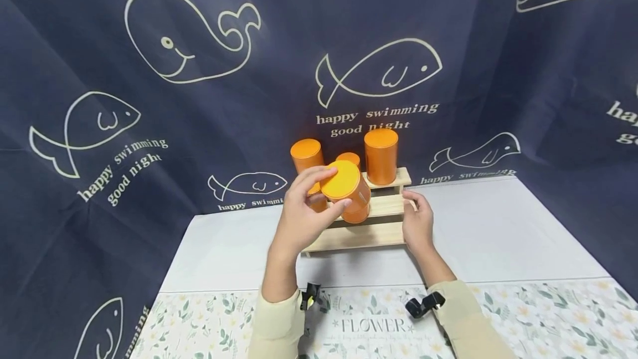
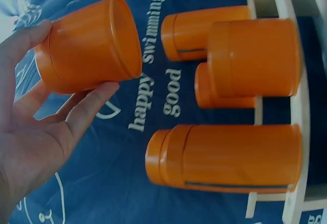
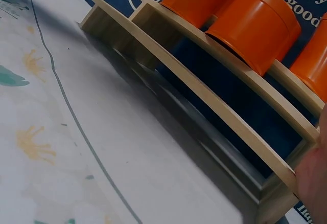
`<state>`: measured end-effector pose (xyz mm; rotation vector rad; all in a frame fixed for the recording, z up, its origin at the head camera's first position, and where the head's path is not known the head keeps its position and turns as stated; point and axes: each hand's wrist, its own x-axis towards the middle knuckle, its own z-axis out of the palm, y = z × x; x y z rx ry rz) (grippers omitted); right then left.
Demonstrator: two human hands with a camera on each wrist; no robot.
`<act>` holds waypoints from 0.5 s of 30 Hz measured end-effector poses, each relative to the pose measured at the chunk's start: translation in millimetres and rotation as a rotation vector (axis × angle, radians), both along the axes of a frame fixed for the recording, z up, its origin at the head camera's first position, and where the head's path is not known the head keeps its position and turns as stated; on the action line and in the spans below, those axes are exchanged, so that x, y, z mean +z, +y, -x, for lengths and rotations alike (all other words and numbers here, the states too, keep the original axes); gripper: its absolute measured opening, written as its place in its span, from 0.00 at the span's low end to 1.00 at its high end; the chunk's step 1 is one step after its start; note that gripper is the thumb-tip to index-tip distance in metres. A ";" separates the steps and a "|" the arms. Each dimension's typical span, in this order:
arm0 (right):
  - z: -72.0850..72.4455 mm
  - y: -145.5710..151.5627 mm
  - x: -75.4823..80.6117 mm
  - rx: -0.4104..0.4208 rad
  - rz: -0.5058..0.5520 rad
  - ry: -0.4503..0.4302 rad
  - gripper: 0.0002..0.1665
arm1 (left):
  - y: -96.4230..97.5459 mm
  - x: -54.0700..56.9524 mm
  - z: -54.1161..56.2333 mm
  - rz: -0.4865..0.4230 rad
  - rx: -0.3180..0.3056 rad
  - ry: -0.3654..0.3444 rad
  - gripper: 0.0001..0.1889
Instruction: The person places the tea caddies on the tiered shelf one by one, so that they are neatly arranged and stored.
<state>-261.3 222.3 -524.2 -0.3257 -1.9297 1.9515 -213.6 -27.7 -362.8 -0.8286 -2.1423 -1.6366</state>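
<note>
My left hand (image 1: 301, 212) holds an orange canister (image 1: 351, 187) by its sides, between thumb and fingers, above a stepped wooden rack (image 1: 366, 235). In the left wrist view the canister (image 2: 87, 45) is apart from the rack, and its lower rim shows a hollow. My right hand (image 1: 418, 223) grips the rack's right end; only part of it shows in the right wrist view. Just below the held canister, another orange canister (image 1: 356, 216) stands on the middle step. Taller ones stand on the top step at left (image 1: 308, 154) and right (image 1: 381, 157).
A smaller orange canister (image 1: 349, 158) stands between the tall ones, partly hidden. The rack's front step (image 3: 204, 91) faces the white tabletop (image 1: 224, 248). A flower-printed mat (image 1: 548, 314) covers the near side. Behind hangs a dark blue curtain (image 1: 279, 115) with fish drawings.
</note>
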 end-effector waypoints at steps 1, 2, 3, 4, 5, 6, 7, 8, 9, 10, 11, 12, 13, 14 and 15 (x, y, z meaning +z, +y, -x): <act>-1.0 0.8 -0.3 0.004 -0.001 0.000 0.20 | 2.7 -1.6 0.2 0.003 -0.007 0.004 0.30; -2.4 1.8 -1.0 0.008 -0.002 -0.003 0.20 | 5.3 -3.7 0.4 0.008 -0.012 0.002 0.30; -4.1 2.5 -1.9 0.008 -0.005 -0.010 0.21 | 7.9 -5.9 0.6 0.013 -0.017 -0.001 0.30; -5.7 3.2 -3.2 0.007 -0.010 -0.019 0.21 | 10.3 -8.4 0.9 0.016 -0.022 -0.008 0.30; -7.3 3.8 -4.5 0.009 -0.009 -0.025 0.21 | 12.4 -10.7 0.9 0.021 -0.025 -0.018 0.30; -8.4 4.1 -5.6 0.012 -0.009 -0.031 0.21 | 14.5 -13.0 1.4 0.027 -0.025 -0.029 0.30; -9.0 3.8 -6.1 0.017 -0.004 -0.033 0.21 | 16.4 -14.9 2.0 0.033 -0.020 -0.038 0.30; -9.4 3.3 -6.2 0.024 -0.003 -0.036 0.22 | 18.5 -16.7 3.2 0.040 -0.015 -0.046 0.30; -9.0 2.7 -6.0 0.029 -0.003 -0.036 0.22 | 20.8 -17.7 4.5 0.049 -0.010 -0.047 0.30; -8.3 2.1 -5.4 0.035 -0.006 -0.035 0.22 | 23.3 -18.3 6.3 0.063 -0.005 -0.039 0.30; -7.3 1.5 -4.3 0.040 -0.006 -0.032 0.22 | 26.0 -18.6 8.3 0.084 0.003 -0.026 0.31; -6.1 1.0 -3.0 0.042 -0.008 -0.026 0.22 | 29.0 -18.4 10.4 0.106 0.012 -0.010 0.31; -4.8 0.7 -1.4 0.042 -0.009 -0.019 0.22 | 32.3 -17.8 12.7 0.127 0.019 0.009 0.31; -3.3 0.8 -0.1 0.040 -0.012 -0.012 0.22 | 35.8 -17.0 14.9 0.151 0.024 0.025 0.31; -1.9 1.0 1.1 0.033 -0.010 -0.007 0.21 | 39.3 -16.2 16.9 0.176 0.031 0.044 0.31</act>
